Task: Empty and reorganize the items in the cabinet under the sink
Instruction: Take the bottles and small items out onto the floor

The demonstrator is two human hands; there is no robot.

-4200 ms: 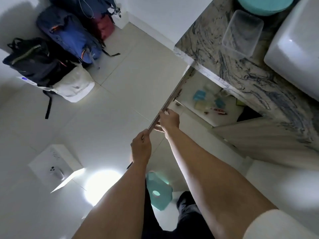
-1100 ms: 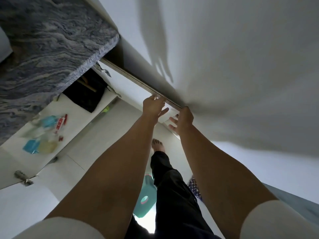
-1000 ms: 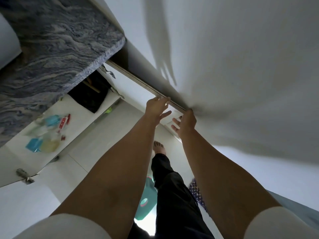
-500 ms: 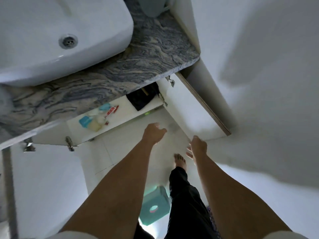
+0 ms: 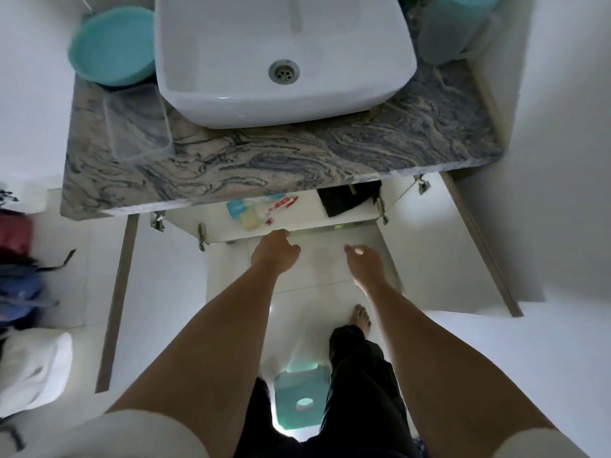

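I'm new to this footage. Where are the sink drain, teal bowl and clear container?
sink drain (image 5: 283, 71), head view, metal strainer centre.
teal bowl (image 5: 112, 44), head view, inner base.
clear container (image 5: 137, 127), head view, its floor.

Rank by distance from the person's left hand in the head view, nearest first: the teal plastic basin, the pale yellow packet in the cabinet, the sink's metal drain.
1. Pale yellow packet, cabinet floor, just beyond the left hand.
2. Metal drain, sink centre.
3. Teal plastic basin, counter's far left corner.

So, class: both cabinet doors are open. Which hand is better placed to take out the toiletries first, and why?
Left. The left hand hovers just before the toiletries; the right hand sits further right, nearer the black item.
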